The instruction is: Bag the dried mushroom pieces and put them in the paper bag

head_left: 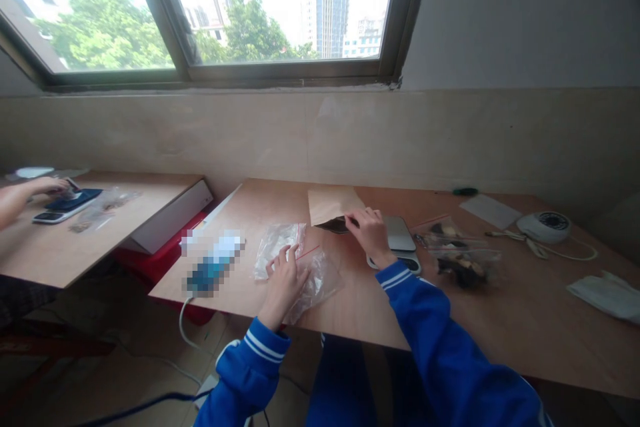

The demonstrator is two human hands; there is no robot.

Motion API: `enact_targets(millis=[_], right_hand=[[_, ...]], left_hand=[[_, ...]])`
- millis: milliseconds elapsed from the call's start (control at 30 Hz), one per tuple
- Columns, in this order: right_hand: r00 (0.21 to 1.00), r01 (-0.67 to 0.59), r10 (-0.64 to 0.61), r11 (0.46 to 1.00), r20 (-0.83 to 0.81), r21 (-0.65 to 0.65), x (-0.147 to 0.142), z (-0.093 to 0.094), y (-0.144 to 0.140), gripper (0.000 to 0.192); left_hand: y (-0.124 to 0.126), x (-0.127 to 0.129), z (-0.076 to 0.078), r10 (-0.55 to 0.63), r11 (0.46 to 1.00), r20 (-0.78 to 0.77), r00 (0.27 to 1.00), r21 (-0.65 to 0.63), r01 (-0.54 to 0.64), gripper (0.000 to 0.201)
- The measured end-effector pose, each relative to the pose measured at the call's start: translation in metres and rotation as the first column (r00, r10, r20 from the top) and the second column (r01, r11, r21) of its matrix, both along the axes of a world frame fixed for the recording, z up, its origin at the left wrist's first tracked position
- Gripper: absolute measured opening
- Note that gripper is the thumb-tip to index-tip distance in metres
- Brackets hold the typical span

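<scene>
My left hand lay flat, fingers spread, pinning a clear zip bag to the table, while my right hand pinched the brown paper envelope for steadiness.

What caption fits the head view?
Left hand rests on a clear zip bag; right hand reaches a brown paper envelope.

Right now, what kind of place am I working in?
Probably a small packing or sorting workroom: plywood tables under a window, clear zip bags, a small scale, and a co-worker's hand at a neighbouring table.
</scene>
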State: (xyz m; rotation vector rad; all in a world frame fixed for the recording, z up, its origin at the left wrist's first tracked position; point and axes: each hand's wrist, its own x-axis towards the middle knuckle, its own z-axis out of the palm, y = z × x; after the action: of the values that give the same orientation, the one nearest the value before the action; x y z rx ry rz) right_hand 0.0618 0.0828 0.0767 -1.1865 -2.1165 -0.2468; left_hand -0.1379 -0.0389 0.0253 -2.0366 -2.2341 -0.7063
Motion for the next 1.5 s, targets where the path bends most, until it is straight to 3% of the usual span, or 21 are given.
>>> enact_targets(millis=[200, 400, 500, 600, 700, 767, 867, 1033, 1233, 1333, 1400, 1500], right_hand=[[0.985, 0.025, -0.02, 0.999, -0.172, 0.032, 0.008, 0.008, -0.001, 0.026], [0.96, 0.053, -0.03, 0.996, -0.279, 0.075, 0.001, 0.024, -0.01, 0.023], [0.965, 0.047, -0.018, 0.993, -0.26, 0.106, 0.001, 0.032, -0.019, 0.02], [0.967, 0.033, 0.003, 0.99, -0.254, 0.136, 0.004, 0.035, -0.024, 0.018], [0.965, 0.03, 0.014, 0.986, -0.262, 0.164, 0.007, 0.035, -0.025, 0.017], [0.965, 0.033, 0.012, 0.985, -0.263, 0.167, 0.007, 0.034, -0.024, 0.017], [0.968, 0.023, 0.019, 0.986, -0.249, 0.165, 0.004, 0.034, -0.024, 0.016], [0.978, 0.047, -0.005, 0.98, -0.21, 0.195, 0.004, 0.037, -0.027, 0.015], [0.986, 0.052, -0.016, 0.975, -0.165, 0.217, 0.001, 0.042, -0.032, 0.018], [0.988, 0.024, 0.008, 0.977, -0.151, 0.212, -0.004, 0.043, -0.037, 0.019], [0.989, 0.02, 0.011, 0.977, -0.145, 0.212, -0.006, 0.043, -0.042, 0.018], [0.99, 0.027, 0.004, 0.976, -0.142, 0.214, -0.006, 0.044, -0.049, 0.017]], left_hand=[[0.017, -0.007, -0.012, 0.049, 0.998, -0.025, 0.998, -0.028, -0.05, 0.033], [0.05, 0.002, -0.01, 0.153, 0.988, 0.228, 0.962, 0.003, -0.157, 0.025], [0.06, -0.008, -0.003, 0.196, 0.975, 0.265, 0.944, 0.054, -0.217, 0.037], [0.052, -0.042, 0.006, 0.396, 0.906, 0.146, 0.907, 0.095, -0.411, 0.055], [0.033, -0.092, 0.01, 0.662, 0.749, 0.051, 0.748, -0.003, -0.663, 0.085], [0.02, -0.122, 0.01, 0.715, 0.694, 0.013, 0.699, -0.132, -0.707, 0.103], [0.006, -0.149, 0.009, 0.75, 0.648, 0.018, 0.661, -0.22, -0.729, 0.1], [-0.014, -0.151, 0.009, 0.722, 0.673, -0.036, 0.691, -0.195, -0.714, 0.085], [-0.037, -0.114, 0.008, 0.749, 0.647, -0.081, 0.657, -0.123, -0.753, 0.075], [-0.032, -0.081, 0.014, 0.657, 0.753, -0.027, 0.754, 0.066, -0.654, 0.071], [-0.022, -0.057, 0.02, 0.473, 0.869, 0.046, 0.88, 0.141, -0.474, 0.066], [-0.002, -0.021, 0.028, 0.174, 0.949, 0.171, 0.97, 0.234, -0.211, 0.063]])
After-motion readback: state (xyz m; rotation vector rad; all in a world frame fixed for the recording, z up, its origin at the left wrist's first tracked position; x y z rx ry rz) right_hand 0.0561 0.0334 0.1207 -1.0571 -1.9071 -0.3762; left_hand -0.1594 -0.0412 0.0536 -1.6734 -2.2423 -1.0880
